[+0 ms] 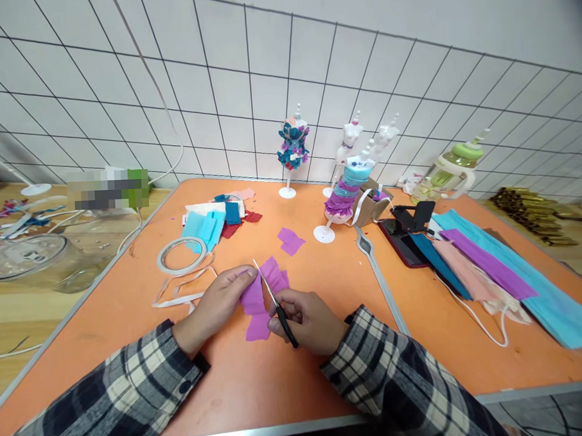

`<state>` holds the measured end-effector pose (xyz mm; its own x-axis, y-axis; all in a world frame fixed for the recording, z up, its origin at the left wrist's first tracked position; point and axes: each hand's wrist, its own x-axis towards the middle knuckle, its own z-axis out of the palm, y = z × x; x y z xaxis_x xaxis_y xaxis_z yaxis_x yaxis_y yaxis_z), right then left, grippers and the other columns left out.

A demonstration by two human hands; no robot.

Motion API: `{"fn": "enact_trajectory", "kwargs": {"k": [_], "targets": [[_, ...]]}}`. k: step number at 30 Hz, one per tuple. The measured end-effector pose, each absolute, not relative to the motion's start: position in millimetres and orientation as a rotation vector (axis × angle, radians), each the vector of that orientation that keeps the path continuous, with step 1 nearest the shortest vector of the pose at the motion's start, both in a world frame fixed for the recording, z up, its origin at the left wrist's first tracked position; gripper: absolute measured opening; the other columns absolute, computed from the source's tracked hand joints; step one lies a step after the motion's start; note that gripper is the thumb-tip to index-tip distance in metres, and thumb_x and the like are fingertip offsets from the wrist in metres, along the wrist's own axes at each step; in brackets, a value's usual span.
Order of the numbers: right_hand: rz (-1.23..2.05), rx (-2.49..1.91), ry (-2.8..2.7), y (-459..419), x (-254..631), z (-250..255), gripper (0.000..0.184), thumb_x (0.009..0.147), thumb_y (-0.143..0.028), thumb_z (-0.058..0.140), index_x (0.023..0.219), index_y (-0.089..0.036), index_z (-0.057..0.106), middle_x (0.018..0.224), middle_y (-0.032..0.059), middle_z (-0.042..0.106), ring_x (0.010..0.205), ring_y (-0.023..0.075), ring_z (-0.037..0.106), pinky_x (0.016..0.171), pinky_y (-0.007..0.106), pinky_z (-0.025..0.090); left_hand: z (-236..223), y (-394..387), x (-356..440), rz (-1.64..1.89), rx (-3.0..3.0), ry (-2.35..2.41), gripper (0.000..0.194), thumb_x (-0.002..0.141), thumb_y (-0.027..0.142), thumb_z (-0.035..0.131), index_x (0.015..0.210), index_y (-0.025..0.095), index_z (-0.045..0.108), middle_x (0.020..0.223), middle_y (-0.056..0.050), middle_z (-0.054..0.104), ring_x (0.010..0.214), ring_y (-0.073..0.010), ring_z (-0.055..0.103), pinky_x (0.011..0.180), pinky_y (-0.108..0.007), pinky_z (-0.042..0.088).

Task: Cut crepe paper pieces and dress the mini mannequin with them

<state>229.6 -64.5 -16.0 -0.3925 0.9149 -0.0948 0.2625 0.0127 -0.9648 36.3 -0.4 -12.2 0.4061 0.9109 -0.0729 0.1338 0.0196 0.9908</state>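
My left hand [222,302] pinches the upper left edge of a piece of purple crepe paper [253,300] between thumb and fingers. In my right hand [307,319] is a pair of scissors with black handles [287,326]; the slim blades point up and left, lying over the purple paper by my left fingertips. Whether the blades are parted I cannot make out. More purple paper lies under and behind the scissors, and a small purple scrap [291,241] rests farther back on the orange table [221,388].
Left of my hands lie a tape roll [181,255], white strips and folded blue paper [203,228]. Dress-form stands [324,233] decorated with paper stand at the back. On the right are a phone [402,244], long crepe paper strips [490,261] and a green-lidded bottle [446,172].
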Motion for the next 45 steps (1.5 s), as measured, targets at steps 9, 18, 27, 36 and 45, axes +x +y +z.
{"fn": "enact_trajectory", "kwargs": {"k": [9,18,27,36,45], "targets": [[1.448,-1.226,-1.694,-65,230,-19,0.027,0.082,-0.042,0.071,0.08,-0.021,0.053,0.051,-0.0092,0.047,0.041,0.009,0.051,0.04,0.019,0.034,-11,0,38,0.795,1.471,0.993,0.038,0.087,0.05,0.054,0.064,0.019,0.055,0.058,0.004,0.049,0.055,-0.0136,0.042,0.054,-0.025,0.035],[1.488,-1.223,-1.661,-64,230,-19,0.028,0.081,-0.042,0.072,0.08,-0.021,0.053,0.051,-0.0093,0.046,0.04,0.0091,0.051,0.036,0.017,0.035,-10,1,38,0.768,1.505,0.993,0.038,0.089,0.048,0.051,0.066,0.019,0.055,0.059,0.005,0.051,0.056,-0.0134,0.043,0.056,-0.025,0.035],[1.482,-1.225,-1.659,-64,231,-18,0.021,0.082,-0.038,0.069,0.084,-0.022,0.056,0.051,-0.0095,0.045,0.039,0.0082,0.047,0.036,0.017,0.039,-13,2,36,0.741,1.523,0.996,0.041,0.089,0.051,0.053,0.066,0.018,0.057,0.06,0.004,0.053,0.058,-0.0141,0.045,0.058,-0.026,0.037],[1.453,-1.189,-1.402,-54,237,-16,0.027,0.079,-0.037,0.068,0.098,-0.019,0.059,0.056,-0.0069,0.055,0.043,0.0088,0.05,0.041,0.019,0.04,-11,3,37,0.909,1.417,1.068,0.038,0.089,0.053,0.057,0.075,0.018,0.061,0.062,0.004,0.054,0.054,-0.0129,0.047,0.054,-0.024,0.039],[1.154,-1.269,-1.295,-39,253,-23,0.035,0.073,-0.037,0.077,0.098,-0.02,0.059,0.067,-0.001,0.062,0.062,0.0142,0.06,0.052,0.022,0.042,-14,20,28,1.181,1.207,1.102,0.025,0.076,0.034,0.079,0.092,0.019,0.067,0.083,-0.001,0.07,0.076,-0.0175,0.065,0.069,-0.027,0.055]]}}
